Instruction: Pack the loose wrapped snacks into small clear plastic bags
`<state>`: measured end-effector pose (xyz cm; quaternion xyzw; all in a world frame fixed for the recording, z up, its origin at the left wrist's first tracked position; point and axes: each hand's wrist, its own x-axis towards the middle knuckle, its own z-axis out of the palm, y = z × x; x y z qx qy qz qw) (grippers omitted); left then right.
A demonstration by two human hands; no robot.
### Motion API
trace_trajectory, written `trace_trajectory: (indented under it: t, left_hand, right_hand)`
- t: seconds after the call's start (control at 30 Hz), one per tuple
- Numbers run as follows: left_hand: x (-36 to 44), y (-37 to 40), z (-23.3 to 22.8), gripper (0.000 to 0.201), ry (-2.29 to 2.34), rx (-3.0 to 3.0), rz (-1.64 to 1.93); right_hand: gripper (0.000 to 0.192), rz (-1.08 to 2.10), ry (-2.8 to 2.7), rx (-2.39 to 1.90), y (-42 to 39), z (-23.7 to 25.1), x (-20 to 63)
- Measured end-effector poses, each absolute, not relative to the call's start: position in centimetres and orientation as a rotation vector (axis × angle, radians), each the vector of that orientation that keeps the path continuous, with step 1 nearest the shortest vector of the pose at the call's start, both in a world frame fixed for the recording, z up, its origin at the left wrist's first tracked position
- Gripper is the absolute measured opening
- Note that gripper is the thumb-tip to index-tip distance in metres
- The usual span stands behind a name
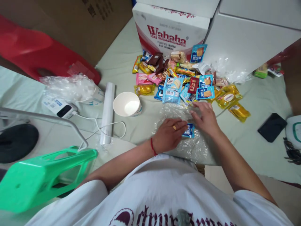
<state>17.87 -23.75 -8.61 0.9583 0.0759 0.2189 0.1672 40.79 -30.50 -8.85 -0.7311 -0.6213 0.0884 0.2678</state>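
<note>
On the pale cloth-covered table [258, 103], the biggest items sit at the far edge: a white and red cardboard carton printed "Wahaha" [170, 31], with a plain white box [249, 34] to its right. At the left lie a red plastic stool [39, 51] and, nearer the person, a bright green plastic stool [42, 175]. In front of the carton spreads a heap of wrapped snacks in blue, yellow, pink and brown packets [185, 81]. Left of that heap stand a white paper bowl [127, 104] and a white roll of plastic bags [107, 111]; a black phone [272, 127] lies well apart at the right.

Just before the person's chest lies a clear crinkled plastic bag [188, 144], flat on the cloth. The left hand [168, 135] rests on it with fingers curled, their tips pinching a small blue snack packet [188, 131] against the film. The right hand [204, 117] lies mostly flat and spread, palm down on the bag's far part, touching the film and gripping nothing that I can see.

The step in hand looks like working the blue packet into the bag. Whether the packet is inside or on top cannot be told. The next move calls for finding the bag's mouth and holding it apart with one hand.
</note>
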Motion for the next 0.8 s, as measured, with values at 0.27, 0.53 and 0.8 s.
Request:
trace_trajectory:
  t: [0.27,0.53,0.8]
  left_hand:
    - [18.3,-26.4,-11.6,0.035,0.226,2.933,0.460]
    - [18.1,-26.6,-11.9,0.041,0.230,2.926,0.351]
    - [17.9,-26.0,-13.1,0.035,0.215,2.721,0.495]
  right_hand:
    - [0.040,0.455,-1.879,-2.118,-26.4,-10.5,43.5]
    - [0.023,0.546,-2.057,-1.780,-28.6,-6.4,43.1]
    - [0.037,0.392,-2.086,-1.637,-35.2,-8.0,37.0]
